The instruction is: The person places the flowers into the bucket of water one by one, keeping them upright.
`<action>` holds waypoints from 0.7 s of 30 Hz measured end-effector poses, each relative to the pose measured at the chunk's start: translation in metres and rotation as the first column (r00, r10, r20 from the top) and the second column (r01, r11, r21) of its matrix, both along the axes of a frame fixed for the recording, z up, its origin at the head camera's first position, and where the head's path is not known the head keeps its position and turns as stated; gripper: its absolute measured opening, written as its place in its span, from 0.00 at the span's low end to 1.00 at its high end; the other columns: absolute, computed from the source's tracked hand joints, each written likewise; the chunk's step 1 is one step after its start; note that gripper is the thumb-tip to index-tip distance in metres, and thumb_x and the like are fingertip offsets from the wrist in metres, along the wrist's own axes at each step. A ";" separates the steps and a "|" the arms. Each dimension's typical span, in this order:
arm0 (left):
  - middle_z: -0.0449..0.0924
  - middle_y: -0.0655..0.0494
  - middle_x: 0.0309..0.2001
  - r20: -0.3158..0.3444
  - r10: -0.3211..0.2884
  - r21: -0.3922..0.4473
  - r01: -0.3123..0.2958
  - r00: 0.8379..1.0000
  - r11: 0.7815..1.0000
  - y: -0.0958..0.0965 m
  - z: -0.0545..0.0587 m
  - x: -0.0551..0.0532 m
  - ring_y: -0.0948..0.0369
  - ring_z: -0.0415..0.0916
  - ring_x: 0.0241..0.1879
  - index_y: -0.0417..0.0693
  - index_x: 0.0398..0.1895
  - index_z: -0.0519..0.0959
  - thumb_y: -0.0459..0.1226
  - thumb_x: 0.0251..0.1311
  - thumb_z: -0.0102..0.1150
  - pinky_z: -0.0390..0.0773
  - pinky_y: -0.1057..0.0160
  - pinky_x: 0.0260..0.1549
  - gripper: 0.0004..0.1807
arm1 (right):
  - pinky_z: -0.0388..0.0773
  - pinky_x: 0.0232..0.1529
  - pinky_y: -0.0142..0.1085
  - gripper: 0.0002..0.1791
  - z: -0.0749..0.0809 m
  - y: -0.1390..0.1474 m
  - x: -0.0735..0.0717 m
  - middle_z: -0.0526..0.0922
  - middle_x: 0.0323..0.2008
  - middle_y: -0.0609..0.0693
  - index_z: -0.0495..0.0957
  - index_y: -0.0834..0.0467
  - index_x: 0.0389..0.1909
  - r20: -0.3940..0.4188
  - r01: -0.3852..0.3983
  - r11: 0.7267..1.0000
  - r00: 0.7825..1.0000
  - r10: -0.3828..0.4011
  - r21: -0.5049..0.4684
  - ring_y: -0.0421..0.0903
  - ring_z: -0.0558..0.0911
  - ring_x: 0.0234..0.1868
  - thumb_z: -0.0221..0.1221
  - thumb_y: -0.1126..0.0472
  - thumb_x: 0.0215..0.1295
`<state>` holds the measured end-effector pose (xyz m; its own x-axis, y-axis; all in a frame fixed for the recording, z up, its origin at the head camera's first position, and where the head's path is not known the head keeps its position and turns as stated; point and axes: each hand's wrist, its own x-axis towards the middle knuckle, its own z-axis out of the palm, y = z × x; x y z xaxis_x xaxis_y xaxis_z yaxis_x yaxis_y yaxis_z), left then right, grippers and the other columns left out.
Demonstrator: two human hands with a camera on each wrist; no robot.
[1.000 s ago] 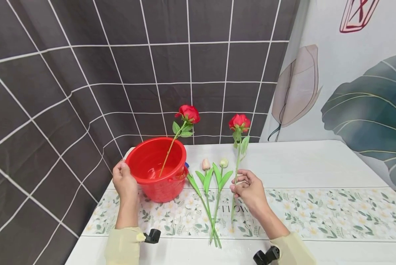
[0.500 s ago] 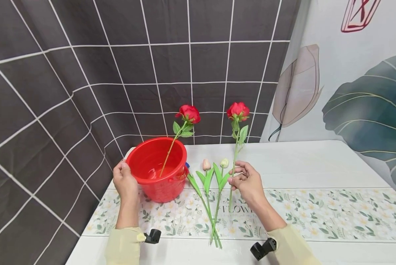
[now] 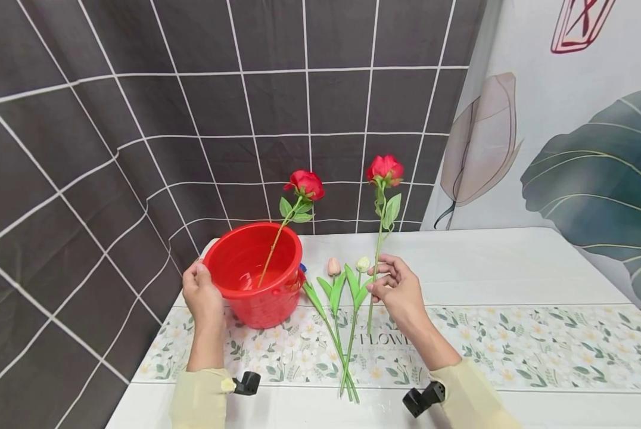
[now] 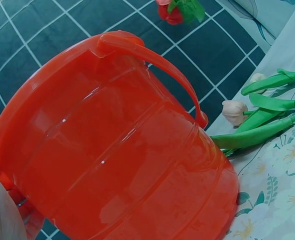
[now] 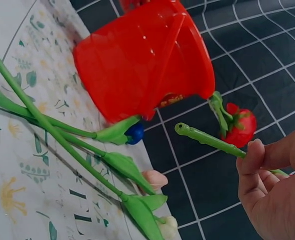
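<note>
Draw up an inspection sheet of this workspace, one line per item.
Surface: white table with a floral band across it.
Job's things: red bucket with a leaning rose in it; held rose outside it; peach tulip, white tulip and blue tulip lying on the table, stems crossed.
Clutter: nothing seen.
Hands: left hand grips the bucket's rim; right hand pinches the held rose's stem.
Cables: nothing seen.
Surroundings: dark gridded cloth behind and at the left, leaf-print cloth at the right.
</note>
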<state>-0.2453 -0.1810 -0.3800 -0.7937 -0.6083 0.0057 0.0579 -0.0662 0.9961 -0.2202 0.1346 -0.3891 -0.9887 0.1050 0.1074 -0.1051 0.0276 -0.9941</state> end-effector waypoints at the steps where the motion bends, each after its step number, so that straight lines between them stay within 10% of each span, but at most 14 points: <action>1: 0.63 0.51 0.69 -0.001 -0.001 0.001 0.001 1.000 1.000 0.000 0.000 0.000 0.54 0.62 0.66 0.44 0.69 0.61 0.46 0.75 0.35 0.63 0.57 0.66 0.25 | 0.80 0.27 0.32 0.32 0.001 0.000 0.000 0.75 0.47 0.63 0.64 0.64 0.63 -0.005 0.001 1.000 1.000 -0.001 0.000 0.39 0.76 0.30 0.58 0.81 0.56; 21: 0.63 0.50 0.68 0.014 -0.005 -0.012 0.005 1.000 1.000 0.000 -0.001 0.000 0.53 0.61 0.65 0.46 0.68 0.62 0.46 0.75 0.36 0.65 0.54 0.64 0.24 | 0.80 0.25 0.32 0.31 0.025 -0.021 -0.014 0.76 0.44 0.63 0.67 0.62 0.59 -0.152 -0.019 0.999 0.988 0.015 -0.027 0.39 0.77 0.29 0.58 0.83 0.54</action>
<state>-0.2453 -0.1813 -0.3814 -0.7967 -0.6044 0.0022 0.0440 -0.0544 0.9976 -0.2339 0.1139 -0.3642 -0.9628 0.0933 0.2538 -0.2552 -0.0032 -0.9669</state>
